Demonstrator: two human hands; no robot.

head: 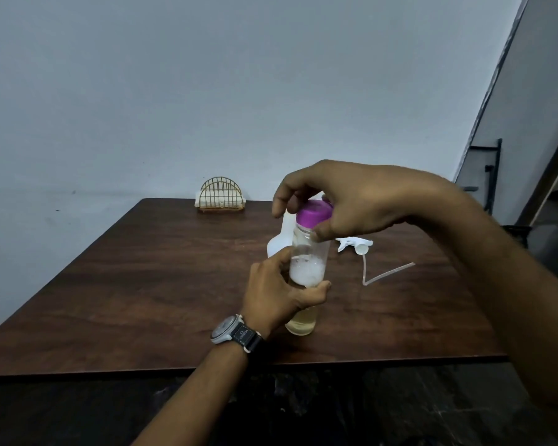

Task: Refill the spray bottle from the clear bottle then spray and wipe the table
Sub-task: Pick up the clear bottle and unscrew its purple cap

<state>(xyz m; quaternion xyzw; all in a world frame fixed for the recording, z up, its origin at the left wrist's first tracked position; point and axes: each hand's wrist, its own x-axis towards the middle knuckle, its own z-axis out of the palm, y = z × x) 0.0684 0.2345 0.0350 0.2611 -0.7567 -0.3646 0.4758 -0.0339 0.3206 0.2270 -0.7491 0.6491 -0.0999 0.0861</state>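
Big wooden bench under it all. Clear bottle is held above it, left hand wrapped round the middle, right hand pinching the purple cap. Probably light, slick plastic, so grip mid-body.

Both forearms are bare; a grey-cased wristwatch on a black strap circles the left wrist.

Upright clear bottle, purple cap, before white spray bottle.
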